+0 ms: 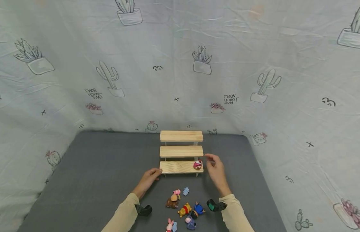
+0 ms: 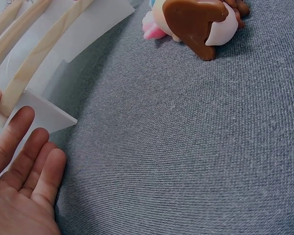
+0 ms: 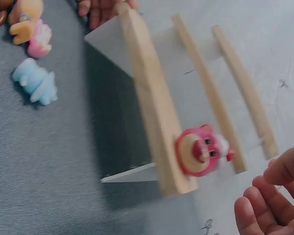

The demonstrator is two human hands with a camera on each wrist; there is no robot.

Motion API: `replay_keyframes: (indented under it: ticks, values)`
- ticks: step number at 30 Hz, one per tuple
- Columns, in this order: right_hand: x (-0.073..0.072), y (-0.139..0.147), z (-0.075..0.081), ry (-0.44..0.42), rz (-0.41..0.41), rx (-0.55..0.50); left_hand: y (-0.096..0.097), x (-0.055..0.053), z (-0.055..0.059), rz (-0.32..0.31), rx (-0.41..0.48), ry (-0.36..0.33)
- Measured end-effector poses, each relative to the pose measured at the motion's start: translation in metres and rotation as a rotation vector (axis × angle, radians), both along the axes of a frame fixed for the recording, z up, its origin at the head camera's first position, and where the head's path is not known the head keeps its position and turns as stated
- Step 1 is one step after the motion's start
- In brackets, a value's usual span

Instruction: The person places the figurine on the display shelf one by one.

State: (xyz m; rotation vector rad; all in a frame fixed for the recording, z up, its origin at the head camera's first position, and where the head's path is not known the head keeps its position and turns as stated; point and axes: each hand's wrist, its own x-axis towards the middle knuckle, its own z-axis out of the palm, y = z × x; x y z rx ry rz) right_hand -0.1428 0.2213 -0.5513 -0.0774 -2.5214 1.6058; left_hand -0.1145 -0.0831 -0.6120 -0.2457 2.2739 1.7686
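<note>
A three-tier wooden display shelf [image 1: 180, 166] with clear side supports stands on the grey table. A small pink bear figurine [image 1: 197, 165] sits at the right end of its lowest tier; the right wrist view shows this bear [image 3: 200, 151] with its face and belly. My left hand [image 1: 148, 181] holds the left end of the lowest tier, thumb above and index finger at the edge, as the left wrist view of that hand [image 2: 24, 181] shows. Just right of the shelf, apart from it, my right hand [image 1: 216, 169] has loosely bent fingers [image 3: 269, 200] with nothing between them.
In front of the shelf lie several small figurines: a light blue one [image 1: 186, 191], a brown one [image 1: 171, 203], a yellow bear in red [image 1: 184, 210], a blue one [image 1: 199, 208], a grey-purple donkey [image 1: 190, 223] and a pink one [image 1: 169, 225]. A cactus-print cloth [image 1: 180, 80] hangs behind.
</note>
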Motion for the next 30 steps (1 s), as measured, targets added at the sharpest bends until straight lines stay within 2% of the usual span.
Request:
replay_keyframes:
  ticks: [3,8,19,27,30]
  values:
    - [0.004,0.001,0.008,0.020,-0.022,-0.026,-0.002,0.002,-0.002,-0.006,-0.016,0.000]
    - [0.011,0.000,0.019,0.015,0.003,-0.047,-0.003,0.006,-0.004,-0.010,-0.021,-0.010]
    - [0.035,-0.008,0.037,-0.017,0.139,-0.116,-0.004,0.015,-0.001,-0.006,-0.014,-0.009]
    - [0.051,-0.017,0.042,-0.048,0.216,-0.147,-0.005,0.024,-0.001,-0.021,-0.025,-0.010]
    - [0.053,-0.020,0.042,-0.060,0.263,-0.154,-0.005,0.023,-0.001,-0.022,-0.016,-0.007]
